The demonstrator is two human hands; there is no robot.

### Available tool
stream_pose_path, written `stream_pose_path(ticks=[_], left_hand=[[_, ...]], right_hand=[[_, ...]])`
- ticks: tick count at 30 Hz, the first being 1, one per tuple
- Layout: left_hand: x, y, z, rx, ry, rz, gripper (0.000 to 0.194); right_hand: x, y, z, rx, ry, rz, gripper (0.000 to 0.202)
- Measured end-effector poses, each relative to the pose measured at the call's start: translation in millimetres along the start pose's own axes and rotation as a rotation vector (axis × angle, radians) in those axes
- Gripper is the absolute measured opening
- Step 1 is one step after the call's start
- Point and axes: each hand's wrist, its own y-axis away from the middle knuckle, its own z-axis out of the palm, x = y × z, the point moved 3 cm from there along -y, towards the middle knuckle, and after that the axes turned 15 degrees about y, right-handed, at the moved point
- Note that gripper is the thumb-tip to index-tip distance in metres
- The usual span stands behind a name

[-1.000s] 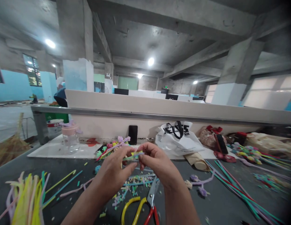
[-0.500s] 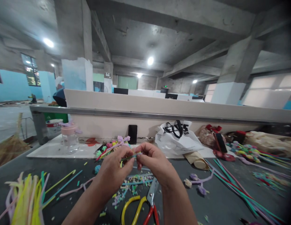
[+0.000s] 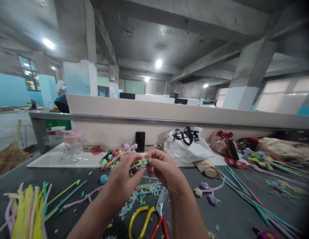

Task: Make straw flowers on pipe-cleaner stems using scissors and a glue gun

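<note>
My left hand [image 3: 124, 177] and my right hand [image 3: 164, 169] meet above the middle of the dark table. Between the fingertips of both hands is a small green and yellow pipe cleaner piece [image 3: 138, 164]; its far details are hidden by the fingers. Below the hands lie cut pipe cleaner scraps [image 3: 141, 196] and scissors [image 3: 159, 207] with one red and one yellow handle pair nearby. Behind my left hand is a pile of colourful pipe cleaner flowers [image 3: 116, 154].
Pipe cleaner bundles lie at left [image 3: 30, 212] and right [image 3: 249, 196]. A purple branch [image 3: 212, 191] is right of my hands. Along the back stand a bottle [image 3: 72, 146], a black phone [image 3: 140, 142] and a white bag [image 3: 186, 146].
My hands have moved slightly, and the green piece between the fingertips shows more now. The view has shifted a little; a purple object shows more at the bottom right.
</note>
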Motion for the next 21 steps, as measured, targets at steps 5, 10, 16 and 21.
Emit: stream_pose_path(ticks=[5, 10, 16, 21], left_hand=[[3, 1, 0.3, -0.008, 0.046, -0.003, 0.014], [3, 0, 0.9, -0.029, 0.126, 0.018, 0.011], [2, 0, -4.6, 0.032, -0.010, 0.019, 0.011], [-8, -1, -2.8, 0.044, 0.163, -0.045, 0.008]], right_hand=[[0, 2, 1, -0.067, -0.070, -0.021, 0.009], [-7, 5, 5, -0.028, -0.049, -0.035, 0.028], [-9, 4, -7, 0.135, 0.008, -0.027, 0.024], [-2, 1, -18, 0.407, 0.069, -0.081, 0.024]])
